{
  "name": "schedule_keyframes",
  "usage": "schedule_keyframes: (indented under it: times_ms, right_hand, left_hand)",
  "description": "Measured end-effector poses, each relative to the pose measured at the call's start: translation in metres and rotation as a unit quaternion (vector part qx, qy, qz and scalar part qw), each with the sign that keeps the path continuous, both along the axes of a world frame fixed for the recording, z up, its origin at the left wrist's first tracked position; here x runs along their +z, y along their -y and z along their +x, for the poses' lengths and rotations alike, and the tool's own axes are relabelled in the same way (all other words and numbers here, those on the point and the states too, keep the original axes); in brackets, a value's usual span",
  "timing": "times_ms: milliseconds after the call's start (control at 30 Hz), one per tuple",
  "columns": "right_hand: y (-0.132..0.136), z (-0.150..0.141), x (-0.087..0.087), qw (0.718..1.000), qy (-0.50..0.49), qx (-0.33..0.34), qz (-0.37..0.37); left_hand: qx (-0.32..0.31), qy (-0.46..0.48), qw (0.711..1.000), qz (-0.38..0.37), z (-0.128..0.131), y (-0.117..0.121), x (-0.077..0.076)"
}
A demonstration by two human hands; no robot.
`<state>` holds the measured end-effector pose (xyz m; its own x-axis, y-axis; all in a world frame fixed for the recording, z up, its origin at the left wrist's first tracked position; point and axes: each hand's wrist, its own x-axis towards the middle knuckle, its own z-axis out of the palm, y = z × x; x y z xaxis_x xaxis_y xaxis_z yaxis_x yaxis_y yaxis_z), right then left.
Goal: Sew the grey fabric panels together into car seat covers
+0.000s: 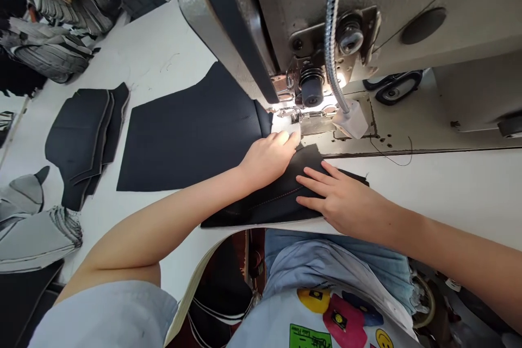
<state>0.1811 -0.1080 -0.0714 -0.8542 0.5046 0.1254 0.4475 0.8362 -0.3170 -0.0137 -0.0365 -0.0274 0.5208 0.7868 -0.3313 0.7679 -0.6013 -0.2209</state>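
Under the sewing machine's [312, 87] lit needle area runs a large black fabric panel [191, 130], spread to the left over the table. A pale strip [285, 124] shows at its edge by the presser foot. My left hand [271, 157] is closed at this edge, fingers curled and thumb side hidden, just in front of the foot. Nearer my body lies a black piece with a line of red stitching [277, 196]. Spread flat on that piece is my right hand [340, 196], its fingers apart and holding nothing.
Stacked black cut pieces [84, 136] lie on the white table [163, 60] at left. Grey pieces [36, 234] are piled nearer, with more bundles [53, 49] at the far left. Black-handled snips [393, 87] rest on the machine bed. A loose thread [402, 164] hangs by its edge.
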Motion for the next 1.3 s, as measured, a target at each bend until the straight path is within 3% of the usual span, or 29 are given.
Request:
schedule_keyframes:
  times_ms: [200, 400, 467, 567, 667, 767, 833, 900, 1000, 1133, 1200, 1300]
  right_hand:
    - [-0.026, 0.002, 0.001, 1.0, 0.014, 0.005, -0.015]
    - [-0.036, -0.02, 0.002, 0.997, 0.052, -0.007, -0.054]
    - [-0.036, -0.023, 0.004, 0.997, 0.031, -0.008, -0.074]
    - [-0.043, -0.014, 0.007, 0.992, -0.029, 0.026, -0.116]
    - [-0.054, -0.003, 0.005, 0.991, -0.07, -0.043, -0.11]
    - [-0.057, -0.005, -0.001, 0.986, -0.057, -0.148, -0.041]
    - [-0.054, -0.014, -0.004, 0.987, -0.03, -0.157, -0.007]
    - [-0.05, -0.024, -0.003, 0.988, -0.011, -0.154, 0.003]
    - [-0.052, -0.033, 0.0, 0.983, 0.003, -0.183, -0.004]
    - [-0.074, -0.03, 0.004, 0.964, 0.055, -0.253, -0.062]
    - [-0.088, -0.028, 0.001, 0.959, 0.082, -0.258, -0.086]
    - [-0.105, -0.025, -0.01, 0.96, 0.07, -0.254, -0.09]
  left_hand:
    - [-0.028, 0.011, 0.999, 0.031, -0.001, -0.018, -0.006]
    - [-0.051, 0.024, 0.998, 0.003, 0.009, -0.036, -0.003]
    - [-0.047, 0.002, 0.999, 0.0, 0.016, -0.029, 0.004]
    - [0.006, 0.015, 1.0, 0.021, 0.021, -0.001, 0.009]
    - [0.052, 0.139, 0.988, 0.052, 0.003, 0.028, -0.007]
    - [-0.022, 0.269, 0.958, 0.093, -0.041, 0.031, -0.035]
    - [-0.116, 0.283, 0.948, 0.085, -0.068, 0.018, -0.048]
    - [-0.182, 0.259, 0.947, 0.047, -0.082, 0.004, -0.048]
    - [-0.189, 0.197, 0.962, 0.013, -0.067, 0.003, -0.033]
    - [-0.087, 0.107, 0.989, 0.053, -0.019, 0.035, -0.015]
    - [-0.056, 0.095, 0.992, 0.061, -0.006, 0.045, -0.015]
    - [-0.043, 0.107, 0.993, 0.04, -0.009, 0.042, -0.022]
